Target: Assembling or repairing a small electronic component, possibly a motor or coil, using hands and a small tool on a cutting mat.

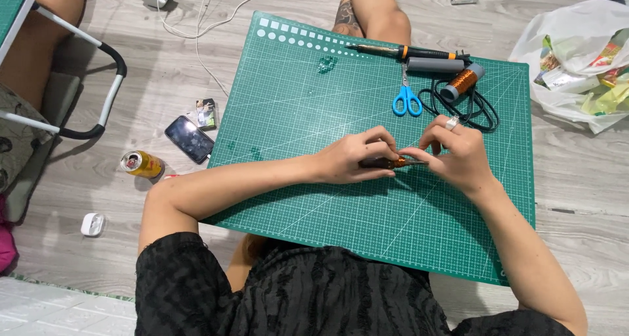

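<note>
- At the far left a white tubular metal chair frame [98,54] is cut off by the edge; a gold drink can [141,164] lies on the grey wooden floor [131,100] beside a black phone [189,139].
- My left hand [350,158] has its grip closed around a small dark tool with copper-orange wire at its tip [392,162]; my fingers hide most of it, so its shape is hard to make out.
- It sits just above the middle of the green gridded cutting mat [314,100].
- My right hand [457,154], ring on one finger, pinches the tool's tip.
- Beyond lie blue-handled scissors [407,99], a black-and-orange soldering iron [406,52] and a copper wire spool [464,81].
- A white plastic bag [576,54] is cropped at the right.
</note>
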